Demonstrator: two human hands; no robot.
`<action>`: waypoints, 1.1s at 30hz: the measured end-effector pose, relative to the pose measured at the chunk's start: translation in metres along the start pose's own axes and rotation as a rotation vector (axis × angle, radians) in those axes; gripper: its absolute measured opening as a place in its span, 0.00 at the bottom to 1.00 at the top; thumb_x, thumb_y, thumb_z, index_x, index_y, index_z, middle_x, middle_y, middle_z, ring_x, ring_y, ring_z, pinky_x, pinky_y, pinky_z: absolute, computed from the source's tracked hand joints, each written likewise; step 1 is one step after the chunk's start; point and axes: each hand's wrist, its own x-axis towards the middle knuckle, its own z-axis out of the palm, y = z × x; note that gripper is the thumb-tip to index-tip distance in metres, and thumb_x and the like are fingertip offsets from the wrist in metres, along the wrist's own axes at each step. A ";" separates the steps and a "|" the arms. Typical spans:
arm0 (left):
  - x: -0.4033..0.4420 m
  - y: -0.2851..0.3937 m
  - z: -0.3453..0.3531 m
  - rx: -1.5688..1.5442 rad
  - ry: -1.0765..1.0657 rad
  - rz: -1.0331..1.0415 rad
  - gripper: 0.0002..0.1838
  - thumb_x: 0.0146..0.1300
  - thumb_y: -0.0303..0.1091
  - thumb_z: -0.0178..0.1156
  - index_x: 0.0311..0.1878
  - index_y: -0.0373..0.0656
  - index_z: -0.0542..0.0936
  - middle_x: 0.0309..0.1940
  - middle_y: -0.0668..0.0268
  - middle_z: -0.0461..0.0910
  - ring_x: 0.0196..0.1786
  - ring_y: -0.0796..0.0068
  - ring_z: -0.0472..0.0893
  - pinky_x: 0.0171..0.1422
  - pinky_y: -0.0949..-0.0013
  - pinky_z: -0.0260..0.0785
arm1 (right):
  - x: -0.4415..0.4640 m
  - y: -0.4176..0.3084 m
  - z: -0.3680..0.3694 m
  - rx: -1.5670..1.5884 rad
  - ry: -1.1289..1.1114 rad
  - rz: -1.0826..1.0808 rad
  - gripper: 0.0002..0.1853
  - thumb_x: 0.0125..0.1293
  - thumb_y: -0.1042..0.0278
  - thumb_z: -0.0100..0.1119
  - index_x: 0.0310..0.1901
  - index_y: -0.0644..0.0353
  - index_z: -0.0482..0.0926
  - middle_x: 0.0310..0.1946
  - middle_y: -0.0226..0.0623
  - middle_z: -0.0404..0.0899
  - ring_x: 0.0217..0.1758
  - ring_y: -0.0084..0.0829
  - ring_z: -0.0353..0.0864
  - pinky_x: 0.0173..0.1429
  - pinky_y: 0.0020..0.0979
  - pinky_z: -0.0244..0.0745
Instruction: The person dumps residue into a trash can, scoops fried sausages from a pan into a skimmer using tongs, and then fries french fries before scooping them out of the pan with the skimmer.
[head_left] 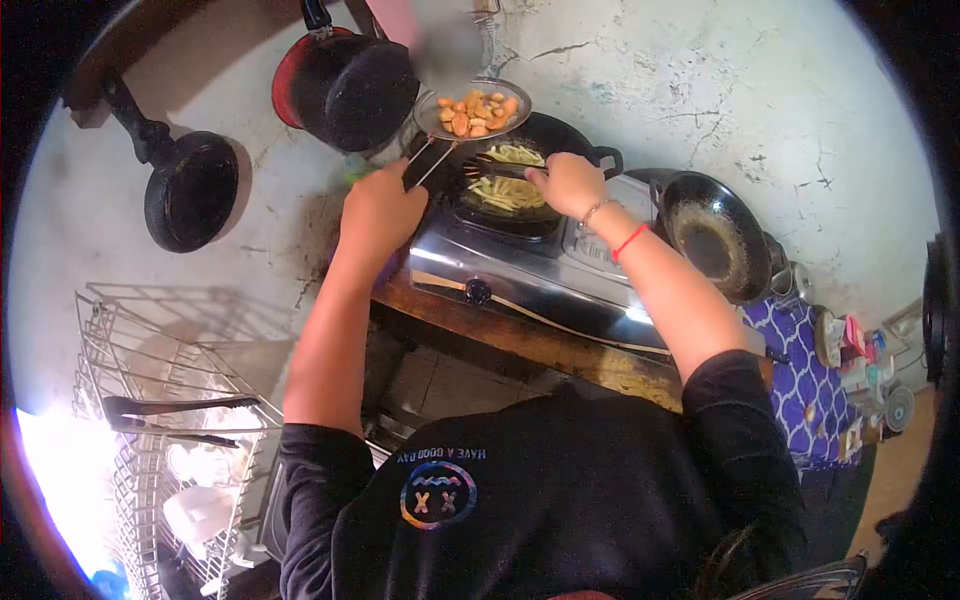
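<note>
My left hand (377, 208) grips the two-wire handle of a metal strainer (424, 112). Orange-brown fried pieces (478, 113) lie in the strainer, which is raised over the far left edge of a black wok (560, 137). Closed around a pair of dark tongs (512, 170), my right hand (574, 186) is above the wok, with the tong tips pointing left over the food. Pale yellow strips (508, 192) are in the wok. How far the tips reach into them I cannot tell.
The wok stands on a silver gas stove (520, 268) on a wooden counter (530, 345). Another wok (712, 240) is at the right. Dark pans (190, 195) hang on the wall. A wire dish rack (160, 350) with black tongs on it stands lower left.
</note>
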 end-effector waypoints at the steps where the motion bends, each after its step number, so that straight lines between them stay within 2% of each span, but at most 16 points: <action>1: 0.000 0.000 0.001 0.006 0.008 0.008 0.17 0.51 0.36 0.49 0.42 0.40 0.79 0.35 0.49 0.80 0.39 0.44 0.77 0.43 0.55 0.70 | 0.000 -0.001 0.000 0.008 0.000 -0.001 0.25 0.60 0.48 0.52 0.26 0.68 0.79 0.23 0.49 0.79 0.28 0.51 0.78 0.36 0.42 0.73; 11: 0.002 -0.004 0.004 0.009 0.048 0.031 0.17 0.51 0.36 0.48 0.42 0.40 0.78 0.35 0.48 0.80 0.38 0.44 0.77 0.42 0.54 0.69 | -0.016 0.039 -0.034 0.251 -0.026 0.043 0.25 0.60 0.51 0.52 0.27 0.73 0.79 0.22 0.51 0.79 0.25 0.49 0.76 0.35 0.39 0.73; 15: 0.003 -0.008 0.011 0.006 0.037 0.028 0.18 0.51 0.36 0.49 0.44 0.40 0.78 0.34 0.48 0.80 0.38 0.43 0.77 0.42 0.54 0.69 | -0.042 0.063 -0.069 0.323 -0.024 0.202 0.26 0.61 0.50 0.53 0.26 0.73 0.78 0.19 0.46 0.76 0.21 0.40 0.73 0.34 0.35 0.71; 20: -0.001 -0.016 0.031 0.016 0.005 0.016 0.19 0.52 0.36 0.49 0.47 0.40 0.77 0.34 0.47 0.80 0.37 0.43 0.77 0.41 0.54 0.70 | -0.048 0.090 -0.113 0.330 0.060 0.235 0.27 0.61 0.49 0.53 0.23 0.73 0.76 0.16 0.42 0.73 0.19 0.34 0.69 0.31 0.31 0.69; 23: -0.010 -0.012 0.050 0.058 -0.004 0.023 0.20 0.52 0.36 0.50 0.48 0.39 0.76 0.33 0.47 0.80 0.36 0.43 0.78 0.39 0.54 0.70 | -0.038 0.076 -0.132 0.264 0.147 0.153 0.27 0.62 0.50 0.52 0.21 0.72 0.75 0.16 0.41 0.73 0.19 0.34 0.69 0.31 0.32 0.69; 26: -0.020 -0.001 0.059 0.008 -0.047 0.016 0.22 0.51 0.35 0.51 0.51 0.39 0.76 0.33 0.48 0.81 0.35 0.45 0.78 0.39 0.55 0.70 | -0.030 0.050 -0.124 0.280 0.120 0.135 0.27 0.62 0.51 0.52 0.20 0.72 0.74 0.16 0.42 0.73 0.19 0.35 0.69 0.31 0.32 0.69; 28: -0.025 0.003 0.061 -0.035 -0.076 0.004 0.24 0.51 0.34 0.52 0.54 0.40 0.76 0.33 0.50 0.81 0.34 0.47 0.79 0.38 0.57 0.71 | -0.027 0.042 -0.111 0.141 0.128 0.040 0.26 0.62 0.51 0.51 0.20 0.72 0.75 0.16 0.43 0.73 0.20 0.37 0.70 0.33 0.34 0.70; 33: -0.034 0.001 0.065 -0.096 -0.078 0.046 0.24 0.51 0.34 0.52 0.54 0.40 0.76 0.31 0.49 0.81 0.32 0.46 0.78 0.36 0.57 0.71 | -0.037 0.047 -0.107 0.145 0.159 0.043 0.26 0.62 0.51 0.51 0.22 0.71 0.76 0.17 0.45 0.75 0.22 0.42 0.72 0.35 0.36 0.71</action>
